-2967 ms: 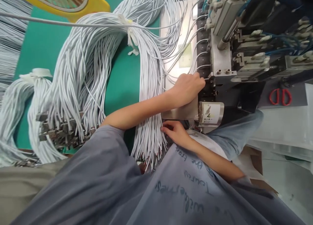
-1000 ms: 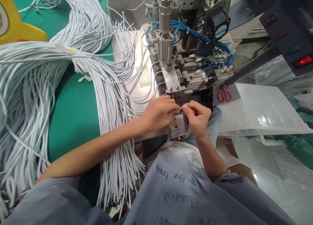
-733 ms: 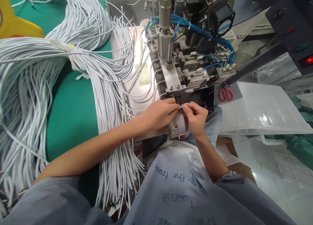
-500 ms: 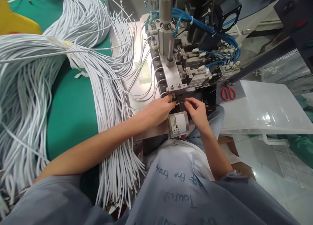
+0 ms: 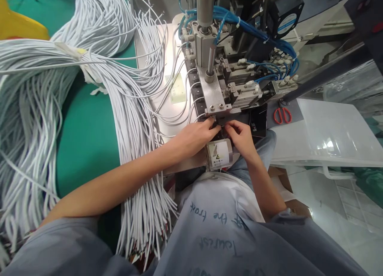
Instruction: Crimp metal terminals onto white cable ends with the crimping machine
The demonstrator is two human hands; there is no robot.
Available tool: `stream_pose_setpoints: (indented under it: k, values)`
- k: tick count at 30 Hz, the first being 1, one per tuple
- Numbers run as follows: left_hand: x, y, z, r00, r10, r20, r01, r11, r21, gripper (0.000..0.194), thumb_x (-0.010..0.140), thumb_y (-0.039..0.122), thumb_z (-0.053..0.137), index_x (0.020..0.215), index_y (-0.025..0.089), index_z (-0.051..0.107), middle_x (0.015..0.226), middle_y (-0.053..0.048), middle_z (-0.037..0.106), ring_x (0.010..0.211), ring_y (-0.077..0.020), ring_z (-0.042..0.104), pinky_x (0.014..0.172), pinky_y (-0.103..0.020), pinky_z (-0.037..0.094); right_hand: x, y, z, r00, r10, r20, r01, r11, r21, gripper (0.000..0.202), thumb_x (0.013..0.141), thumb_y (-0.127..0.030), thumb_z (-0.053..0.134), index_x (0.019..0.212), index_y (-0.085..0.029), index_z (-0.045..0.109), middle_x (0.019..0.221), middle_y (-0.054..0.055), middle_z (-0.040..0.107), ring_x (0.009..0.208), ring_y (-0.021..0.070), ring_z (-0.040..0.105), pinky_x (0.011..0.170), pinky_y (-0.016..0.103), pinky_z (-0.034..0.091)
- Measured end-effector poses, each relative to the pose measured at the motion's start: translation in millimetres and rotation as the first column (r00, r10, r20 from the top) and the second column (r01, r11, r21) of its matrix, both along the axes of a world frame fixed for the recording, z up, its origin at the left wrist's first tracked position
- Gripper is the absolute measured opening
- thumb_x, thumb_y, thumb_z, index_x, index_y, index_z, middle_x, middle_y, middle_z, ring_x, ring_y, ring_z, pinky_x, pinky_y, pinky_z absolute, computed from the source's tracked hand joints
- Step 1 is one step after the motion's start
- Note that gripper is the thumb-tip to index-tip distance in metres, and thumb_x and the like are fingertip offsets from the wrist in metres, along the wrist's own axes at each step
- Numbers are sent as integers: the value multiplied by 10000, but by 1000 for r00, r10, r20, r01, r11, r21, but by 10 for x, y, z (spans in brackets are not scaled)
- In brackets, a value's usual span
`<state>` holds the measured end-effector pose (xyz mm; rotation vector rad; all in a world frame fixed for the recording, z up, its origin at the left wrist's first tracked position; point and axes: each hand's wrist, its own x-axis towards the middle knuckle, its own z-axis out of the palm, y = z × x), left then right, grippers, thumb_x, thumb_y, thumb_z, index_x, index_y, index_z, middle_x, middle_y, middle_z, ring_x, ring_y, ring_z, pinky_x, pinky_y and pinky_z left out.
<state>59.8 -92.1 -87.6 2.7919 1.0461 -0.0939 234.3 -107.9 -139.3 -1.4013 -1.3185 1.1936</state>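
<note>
My left hand [image 5: 199, 135] is closed at the front of the machine [image 5: 213, 90], thumb and fingers pinched on a white cable [image 5: 168, 136] that runs in under it from the left. My right hand [image 5: 241, 135] faces it from the right, thumb and forefinger pinched at the thin end of that cable. Only a small gap separates the two sets of fingertips, and the fine wire tips there are too small to make out. Just below the hands is a clear guard [image 5: 220, 154] with a warning label. Other white cables lie in the machine's row of black slots [image 5: 197, 93].
A thick bundle of white cables [image 5: 119, 108], tied with a band, covers the green mat [image 5: 86, 140] at left. Blue air hoses [image 5: 251, 28] cross the machine. Red-handled scissors [image 5: 282, 115], a black tray [image 5: 259, 121] and a clear plastic sheet [image 5: 338, 132] are at right.
My left thumb and fingertips have moved slightly right, closer to my right fingertips. My right hand stays pinched in nearly the same place. The view has shifted a little.
</note>
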Motion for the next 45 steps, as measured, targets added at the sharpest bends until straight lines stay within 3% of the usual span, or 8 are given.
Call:
stream_pose_setpoints:
  k: [13,25,28,32,36,39,42,45]
  values:
    - [8,1,57,992,-78,-98,84,995,49,382,890,41,354,1249,84,480,1114,-154,552,891,-191,619,722,-296,484,-1,74,-86,999,35,-31,-36,998,-52,176,738,-297,538,614,-171,534,542,-50,459,539,89,402,535,231,357]
    - [10,-15,35,990,-86,-115,98,990,106,385,888,36,335,1235,73,497,1099,-164,558,801,-173,630,693,-295,493,-91,51,24,996,-85,25,83,994,64,129,724,-270,580,684,-165,643,678,9,623,646,132,545,623,268,447]
    - [7,-17,21,989,-83,-120,97,988,119,397,887,38,328,1251,76,483,1111,-166,555,809,-168,626,693,-288,488,-91,54,7,994,-108,15,108,994,31,124,707,-281,592,654,-170,610,609,-8,590,577,119,509,577,261,433]
    - [9,-23,31,992,-63,-105,75,990,118,390,894,57,337,1252,96,486,1118,-153,558,822,-160,621,685,-277,473,-50,83,-59,998,2,-67,-7,997,-77,208,735,-351,557,618,-184,515,513,-51,453,489,90,393,481,231,349]
    - [-4,-55,136,990,-21,-142,38,992,121,248,854,39,423,962,99,638,863,-99,610,761,-186,612,602,-281,429,-25,114,-105,990,104,-92,-112,990,-84,234,770,-368,500,619,-196,451,535,-61,372,514,87,341,490,226,312]
    - [-31,-86,230,986,30,-166,-15,996,91,209,798,2,478,702,113,626,683,-61,572,655,-182,586,519,-275,362,-16,144,-109,991,135,-16,-136,989,-63,206,779,-336,475,628,-197,448,564,-53,389,548,97,358,519,233,322]
    - [-53,-101,271,987,58,-152,-47,996,75,204,786,3,497,663,124,605,675,-49,559,617,-165,564,476,-264,303,10,123,-63,990,26,139,-26,1000,1,184,786,-280,466,623,-196,450,566,-48,406,556,102,372,538,240,325]
    - [-57,-94,256,984,72,-165,-60,995,77,210,799,2,477,691,129,604,730,-54,575,653,-162,575,476,-264,289,6,-70,82,946,-240,220,207,964,165,172,830,-272,458,680,-194,486,580,-44,422,542,103,384,531,242,329]
